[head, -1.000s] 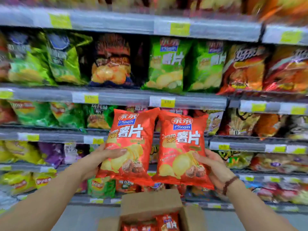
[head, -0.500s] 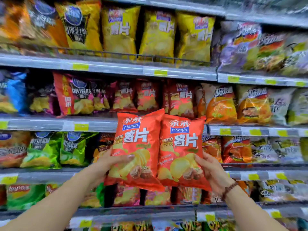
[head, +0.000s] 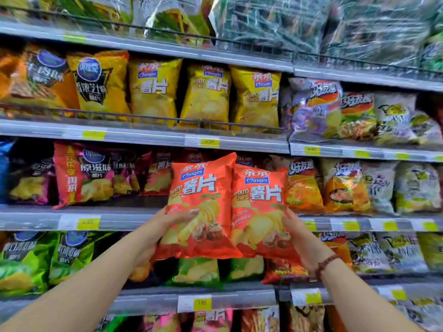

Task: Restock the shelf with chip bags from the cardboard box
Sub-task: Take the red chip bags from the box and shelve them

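Chip bags, two red ones, are held side by side in front of the shelving, touching along their inner edges. The left hand (head: 167, 226) is closed around the lower left side of the left bag (head: 201, 207), thumb across its face; the right hand (head: 302, 243) grips the lower right side of the right bag (head: 260, 209) the same way. Both bags hang upright before the front edge of the shelf (head: 107, 209) that carries matching red bags (head: 153, 173), whose row sits pushed back toward the rear edge with open space in front.

The cardboard box is out of view. My guess is the bags go into that gap. Trouble could come from the shelf above (head: 143, 137): its front edge is low, so tall puffy bags pushed in upright may catch on it and crumple. Held only by their lower sides, they might also flop forward or slip free. Shoving both in together could knock the neighbouring orange bag (head: 303, 188) sideways.
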`<state>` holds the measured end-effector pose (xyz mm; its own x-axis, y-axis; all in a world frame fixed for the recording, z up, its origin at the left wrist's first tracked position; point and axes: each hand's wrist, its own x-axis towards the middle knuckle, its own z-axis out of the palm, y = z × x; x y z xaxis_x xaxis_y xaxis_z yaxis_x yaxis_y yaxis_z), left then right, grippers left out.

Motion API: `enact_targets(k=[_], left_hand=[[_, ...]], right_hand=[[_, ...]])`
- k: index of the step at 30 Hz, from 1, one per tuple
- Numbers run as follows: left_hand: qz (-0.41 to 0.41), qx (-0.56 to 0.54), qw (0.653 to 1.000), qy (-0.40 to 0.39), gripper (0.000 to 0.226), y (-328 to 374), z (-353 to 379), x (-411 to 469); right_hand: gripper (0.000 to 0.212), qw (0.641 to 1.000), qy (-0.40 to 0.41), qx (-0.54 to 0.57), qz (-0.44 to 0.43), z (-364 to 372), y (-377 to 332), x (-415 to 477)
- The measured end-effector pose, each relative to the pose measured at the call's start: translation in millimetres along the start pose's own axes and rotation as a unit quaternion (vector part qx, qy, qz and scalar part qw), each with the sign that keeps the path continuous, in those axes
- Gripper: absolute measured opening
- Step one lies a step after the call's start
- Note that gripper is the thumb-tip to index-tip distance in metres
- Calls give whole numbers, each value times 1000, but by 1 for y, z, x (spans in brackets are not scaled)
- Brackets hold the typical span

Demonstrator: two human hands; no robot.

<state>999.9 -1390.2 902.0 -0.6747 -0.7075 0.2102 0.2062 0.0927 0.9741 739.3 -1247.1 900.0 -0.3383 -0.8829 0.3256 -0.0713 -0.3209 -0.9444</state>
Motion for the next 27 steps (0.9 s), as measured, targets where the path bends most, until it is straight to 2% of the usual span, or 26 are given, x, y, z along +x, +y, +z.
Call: enact_targets(k=[1,3,5,10,16,22,24,27], left_hand=[[1,0,1000,-1,100,1,4,6],[-1,2,1000,0,103,3,12,17],[6,4,1000,11,105,5,18,32],[11,9,999,32,104,6,17,58],[5,24,998,55,104,17,-11,74],[-27,38,996,74,82,25,-41,78],[-22,42,996,78,88,25,-48,78],[-17,45,996,79,95,29,-61,81]], right_hand=[[78,1000,-12,-7,1,-7,0,6],[102,999,-42,-30,16,-19,-4,15],[111,998,-30,-52,8,-28,-7,30],[90,998,-3,-66,-1,-35,-12,68],[89,998,11,-63,19,-40,-1,105],[63,999,20,-36,7,-41,-9,142],[74,999,14,-38,9,-43,-12,156],[103,997,18,-68,-12,-39,-9,176]])
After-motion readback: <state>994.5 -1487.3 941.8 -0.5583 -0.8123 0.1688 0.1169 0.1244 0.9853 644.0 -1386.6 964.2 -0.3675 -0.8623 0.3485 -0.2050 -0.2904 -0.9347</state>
